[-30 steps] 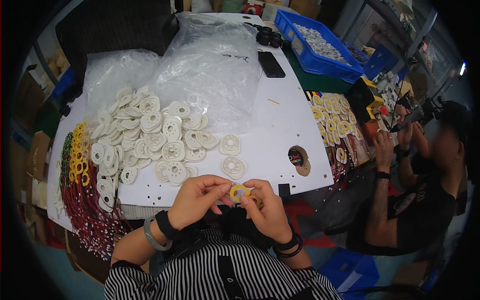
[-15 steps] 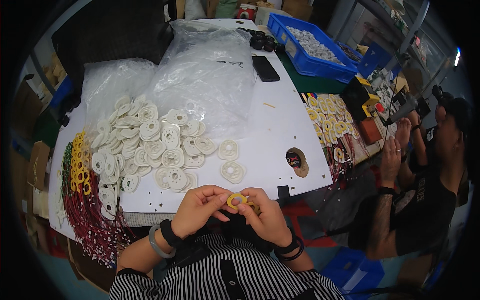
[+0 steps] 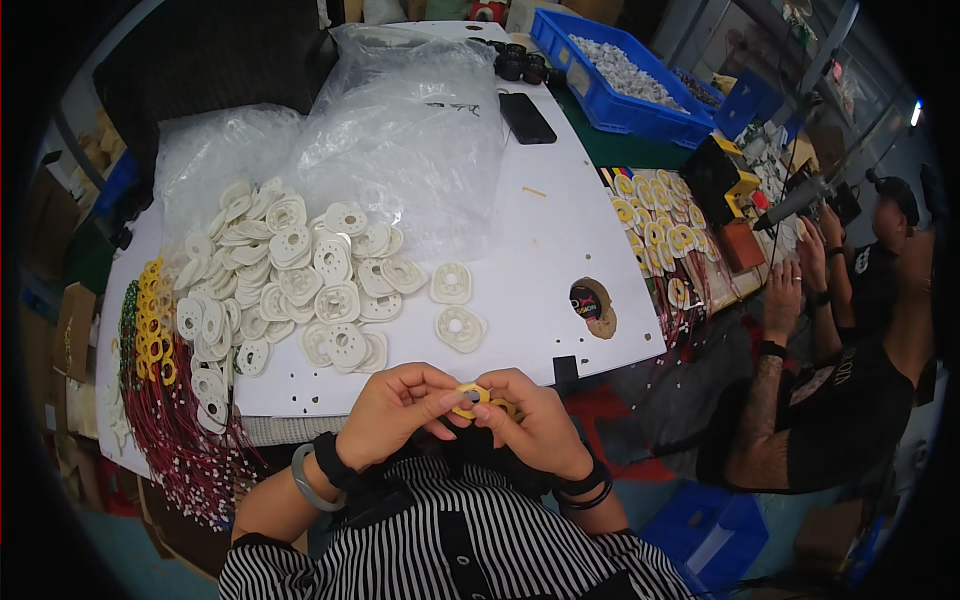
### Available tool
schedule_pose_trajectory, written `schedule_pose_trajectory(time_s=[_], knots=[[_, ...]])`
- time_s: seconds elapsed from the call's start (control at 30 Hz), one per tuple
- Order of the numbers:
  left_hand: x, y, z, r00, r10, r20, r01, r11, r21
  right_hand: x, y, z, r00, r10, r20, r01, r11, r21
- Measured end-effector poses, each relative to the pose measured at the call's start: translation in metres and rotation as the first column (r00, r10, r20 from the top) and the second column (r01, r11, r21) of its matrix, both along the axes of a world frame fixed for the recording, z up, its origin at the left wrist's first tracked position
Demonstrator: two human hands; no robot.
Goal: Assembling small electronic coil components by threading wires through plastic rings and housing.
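My left hand (image 3: 400,410) and my right hand (image 3: 532,418) meet just below the near edge of the white table (image 3: 540,250), close to my striped shirt. Between their fingertips they pinch a small yellow ring (image 3: 470,398). On the table above lies a big pile of white perforated discs (image 3: 290,280), with two more white discs (image 3: 455,305) set apart nearest my hands. A row of yellow rings (image 3: 152,320) on red and green wires (image 3: 180,440) hangs at the table's left edge.
Clear plastic bags (image 3: 400,140) lie behind the discs, and a black phone (image 3: 526,117) beyond them. A round hole (image 3: 592,303) is cut in the table's right side. A blue bin of white parts (image 3: 620,70) stands far right. Another person (image 3: 850,350) sits at right, handling yellow rings (image 3: 660,235).
My hands and the ring stay together below the table edge while my fingers shift slightly on the ring. The view has tilted a little. The person at right has moved their arms.
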State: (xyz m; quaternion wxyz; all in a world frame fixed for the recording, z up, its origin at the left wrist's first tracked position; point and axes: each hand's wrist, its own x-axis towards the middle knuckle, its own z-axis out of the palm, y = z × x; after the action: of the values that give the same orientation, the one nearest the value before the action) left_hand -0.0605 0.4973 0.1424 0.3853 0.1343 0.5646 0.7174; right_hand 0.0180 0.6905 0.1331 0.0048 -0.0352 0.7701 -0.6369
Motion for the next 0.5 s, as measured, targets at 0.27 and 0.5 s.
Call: schedule_pose_trajectory(time_s=[0.27, 0.5], knots=[[-0.001, 0.003, -0.009, 0.941, -0.072, 0.330, -0.013, 0.968, 0.251, 0.002, 0.004, -0.006, 0.999, 0.047, 0.019, -0.045, 0.992, -0.120], [-0.001, 0.005, -0.018, 0.904, -0.123, 0.408, -0.015, 0.948, 0.319, 0.002, 0.007, -0.004, 0.994, 0.094, 0.060, -0.077, 0.965, -0.250]])
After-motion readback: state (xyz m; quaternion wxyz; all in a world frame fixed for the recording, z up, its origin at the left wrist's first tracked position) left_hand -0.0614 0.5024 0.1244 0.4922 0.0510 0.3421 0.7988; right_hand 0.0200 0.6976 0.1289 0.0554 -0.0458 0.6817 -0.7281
